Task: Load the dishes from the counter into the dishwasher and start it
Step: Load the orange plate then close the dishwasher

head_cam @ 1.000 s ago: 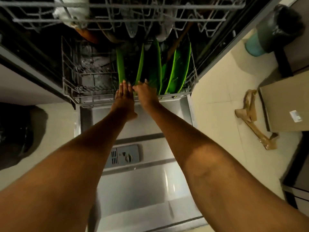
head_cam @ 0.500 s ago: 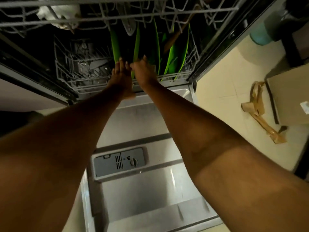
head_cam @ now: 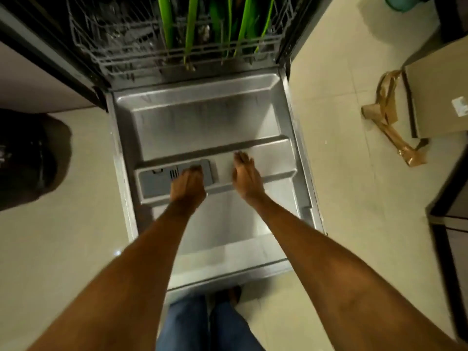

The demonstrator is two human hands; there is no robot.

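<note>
Head view: the dishwasher door (head_cam: 202, 117) is lying fully open and flat, its steel inner face turned up. At its far edge the lower rack (head_cam: 141, 54) is sitting pushed inside the machine, with green plates (head_cam: 190, 29) standing upright on edge in its right half; the dark items in its left half are too blurred to tell.

The left hand (head_cam: 187, 186) is hanging over the grey detergent compartment (head_cam: 162, 181) near the door's left edge, fingers loosely curled and holding nothing; whether it is touching the compartment cannot be told. The right hand (head_cam: 247, 176) is hovering just beside it toward the middle of the door, fingers straight and together, also holding nothing.

Jeans-clad legs (head_cam: 202, 325) are showing at the door's near edge. A cardboard box (head_cam: 435, 95) and crumpled brown paper (head_cam: 390, 125) are lying on the tiled floor (head_cam: 336, 173) to the right, and a black bag (head_cam: 27, 158) is sitting to the left.
</note>
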